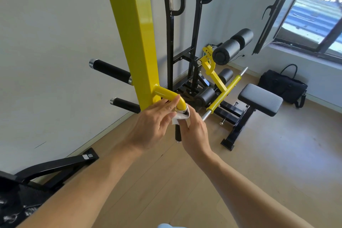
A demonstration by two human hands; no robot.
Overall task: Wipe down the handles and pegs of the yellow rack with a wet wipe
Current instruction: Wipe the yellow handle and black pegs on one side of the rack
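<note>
the thin, limp white wet wipe (180, 116), at 6 o'clock of the bent yellow steel rack handle (169, 96), wraps its rigid black grip, pinched by the right hand (194, 131) while the left hand (153, 122) rests loosely open on the bend, so it likely needs squeezing to slide.

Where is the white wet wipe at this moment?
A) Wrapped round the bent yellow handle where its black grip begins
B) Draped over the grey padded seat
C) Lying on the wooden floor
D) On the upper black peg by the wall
A: the white wet wipe sits round the bent yellow handle at the top of its black grip, pinched there by the right hand, with the left hand touching beside it.
</note>
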